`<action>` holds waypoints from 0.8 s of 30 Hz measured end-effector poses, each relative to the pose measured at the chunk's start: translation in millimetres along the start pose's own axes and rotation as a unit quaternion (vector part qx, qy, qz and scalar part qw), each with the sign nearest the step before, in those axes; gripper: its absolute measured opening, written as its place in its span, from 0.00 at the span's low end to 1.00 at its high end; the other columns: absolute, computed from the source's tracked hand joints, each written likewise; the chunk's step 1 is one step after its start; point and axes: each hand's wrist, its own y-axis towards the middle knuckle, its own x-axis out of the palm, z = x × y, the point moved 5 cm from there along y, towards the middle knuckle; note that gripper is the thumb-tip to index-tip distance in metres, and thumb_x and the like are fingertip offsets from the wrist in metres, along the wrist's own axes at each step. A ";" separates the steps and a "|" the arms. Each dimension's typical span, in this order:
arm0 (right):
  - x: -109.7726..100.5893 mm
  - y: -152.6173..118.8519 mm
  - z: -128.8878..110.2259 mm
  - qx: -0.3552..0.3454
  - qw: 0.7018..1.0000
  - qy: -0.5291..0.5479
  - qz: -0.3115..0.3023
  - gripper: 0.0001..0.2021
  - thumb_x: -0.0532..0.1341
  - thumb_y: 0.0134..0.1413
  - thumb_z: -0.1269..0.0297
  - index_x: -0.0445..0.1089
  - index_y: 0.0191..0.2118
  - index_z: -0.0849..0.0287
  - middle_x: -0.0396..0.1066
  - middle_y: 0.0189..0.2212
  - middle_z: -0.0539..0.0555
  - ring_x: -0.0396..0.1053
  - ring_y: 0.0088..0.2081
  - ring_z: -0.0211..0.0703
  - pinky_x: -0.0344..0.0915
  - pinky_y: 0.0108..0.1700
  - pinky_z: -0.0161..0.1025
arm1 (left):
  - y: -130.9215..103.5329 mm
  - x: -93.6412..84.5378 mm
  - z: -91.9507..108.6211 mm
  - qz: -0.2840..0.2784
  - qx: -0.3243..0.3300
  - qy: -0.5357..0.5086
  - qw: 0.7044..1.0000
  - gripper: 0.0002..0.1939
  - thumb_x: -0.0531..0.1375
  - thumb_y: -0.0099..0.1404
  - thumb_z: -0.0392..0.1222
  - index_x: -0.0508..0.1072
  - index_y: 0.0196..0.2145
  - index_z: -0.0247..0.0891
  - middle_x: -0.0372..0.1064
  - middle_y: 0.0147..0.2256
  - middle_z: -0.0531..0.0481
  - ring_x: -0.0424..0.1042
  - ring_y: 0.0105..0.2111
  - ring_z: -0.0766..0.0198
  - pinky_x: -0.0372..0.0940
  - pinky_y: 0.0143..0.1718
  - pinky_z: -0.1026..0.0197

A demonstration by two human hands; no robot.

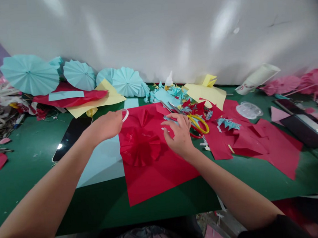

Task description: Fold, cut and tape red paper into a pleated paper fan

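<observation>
My left hand (108,127) is closed on a white ring (125,115), which looks like a tape roll, above the upper left corner of a red sheet (158,177). On that sheet lies a pleated red paper rosette (140,148), with a small folded red fan (144,117) above it. Over the sheet's right part, my right hand (178,134) has its fingers curved and apart; a tiny white piece shows near the fingertips. Yellow-handled scissors (202,123) lie just right of my right hand. A light blue sheet (103,162) is partly under the red one.
Pale blue rosettes (29,74) stand along the wall. A black phone (71,138) lies left. Blue and red scraps (173,94) are heaped behind my right hand. Red sheets (282,146), a clear plastic disc (249,110), a cup (257,78) and pink rosettes (317,81) are on the right.
</observation>
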 end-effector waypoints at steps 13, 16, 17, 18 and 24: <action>-32.6 46.1 -43.2 -0.083 0.990 0.111 0.005 0.17 0.54 0.54 0.71 0.63 0.50 0.56 0.68 0.48 0.57 0.63 0.52 0.48 0.58 0.53 0.50 | -26.8 -27.3 57.7 0.049 0.091 -0.131 0.986 0.03 0.47 0.65 0.39 0.57 0.35 0.39 0.65 0.28 0.52 0.65 0.24 0.67 0.56 0.25 0.65; -31.3 53.1 -52.0 -0.111 0.987 0.115 0.008 0.16 0.54 0.54 0.71 0.64 0.49 0.56 0.68 0.49 0.56 0.63 0.52 0.46 0.59 0.53 0.49 | -30.0 -30.0 63.0 0.058 0.106 -0.142 0.983 0.01 0.47 0.65 0.37 0.56 0.34 0.39 0.64 0.28 0.52 0.65 0.26 0.67 0.56 0.26 0.64; -30.2 54.0 -53.8 -0.118 0.986 0.115 0.008 0.15 0.54 0.54 0.71 0.65 0.48 0.56 0.68 0.49 0.56 0.64 0.51 0.46 0.60 0.53 0.49 | -30.8 -30.9 64.7 0.063 0.111 -0.142 0.982 0.01 0.47 0.64 0.37 0.56 0.34 0.39 0.64 0.28 0.52 0.65 0.26 0.67 0.57 0.27 0.64; -29.2 54.3 -55.1 -0.125 0.985 0.115 0.007 0.15 0.53 0.54 0.71 0.66 0.48 0.56 0.68 0.48 0.56 0.64 0.51 0.45 0.61 0.52 0.49 | -31.4 -31.6 66.3 0.066 0.116 -0.142 0.981 0.01 0.47 0.64 0.36 0.55 0.33 0.39 0.64 0.28 0.52 0.65 0.26 0.67 0.57 0.27 0.64; -30.5 50.7 -55.8 -0.158 0.976 0.148 0.018 0.14 0.53 0.55 0.72 0.67 0.46 0.56 0.67 0.49 0.57 0.64 0.52 0.44 0.64 0.52 0.48 | -33.0 -32.6 72.0 0.064 0.106 -0.178 0.976 0.03 0.48 0.62 0.33 0.56 0.34 0.38 0.66 0.28 0.52 0.67 0.27 0.67 0.59 0.29 0.64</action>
